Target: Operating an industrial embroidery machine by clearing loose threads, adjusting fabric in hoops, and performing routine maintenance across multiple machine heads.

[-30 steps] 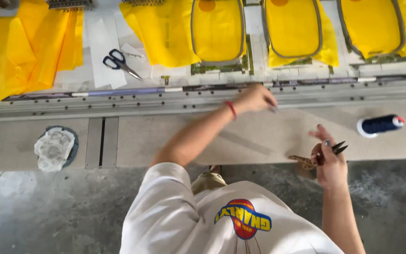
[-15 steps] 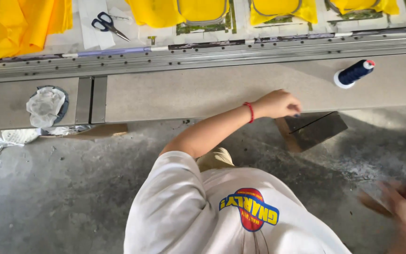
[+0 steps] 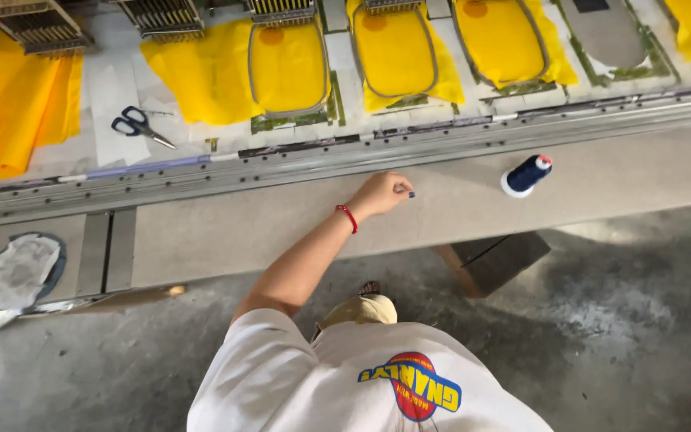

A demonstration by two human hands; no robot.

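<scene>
My left hand [image 3: 381,193], with a red band at the wrist, rests on the grey table ledge [image 3: 225,232] just below the metal rail [image 3: 297,160]. Its fingers are curled shut and I see nothing in them. A dark blue thread spool [image 3: 526,175] with a white base stands on the ledge to the hand's right, apart from it. Beyond the rail, yellow fabric is stretched in oval hoops [image 3: 287,68] under the machine heads [image 3: 161,14]. My right hand is out of the frame.
Blue-handled scissors [image 3: 139,126] lie on the machine bed at the left, beside loose yellow cloth [image 3: 9,120]. A white rag [image 3: 21,268] sits on the ledge's left end. A dark box [image 3: 497,260] stands on the concrete floor [image 3: 617,336] below the ledge.
My right hand, seen holding something small a second ago, has dropped out of view. The view has tilted back up over the machine bed. My left hand stays on the ledge.
</scene>
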